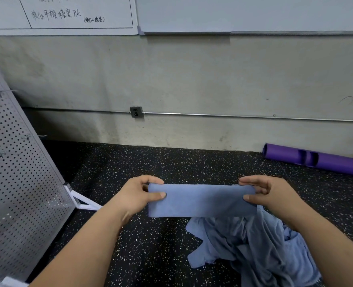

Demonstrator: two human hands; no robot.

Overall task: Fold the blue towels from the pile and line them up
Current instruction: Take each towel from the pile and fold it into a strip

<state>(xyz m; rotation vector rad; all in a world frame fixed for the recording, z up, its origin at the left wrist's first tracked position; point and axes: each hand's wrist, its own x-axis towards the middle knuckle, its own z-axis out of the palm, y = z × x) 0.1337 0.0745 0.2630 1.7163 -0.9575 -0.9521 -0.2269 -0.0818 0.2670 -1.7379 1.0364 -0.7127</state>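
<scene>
A blue towel (200, 200), folded into a long flat band, is stretched level in the air above the dark speckled floor. My left hand (138, 195) pinches its left end, thumb on the near face and fingers behind. At the other end my right hand (268, 193) pinches the towel the same way. Below and to the right lies the pile of crumpled blue towels (254, 249), partly covered by my right forearm.
A grey perforated metal panel (16, 162) leans at the left on a white foot (84, 201). A rolled purple mat (316, 160) lies along the concrete wall at the right. The speckled floor (150, 245) spreads between the panel and the pile.
</scene>
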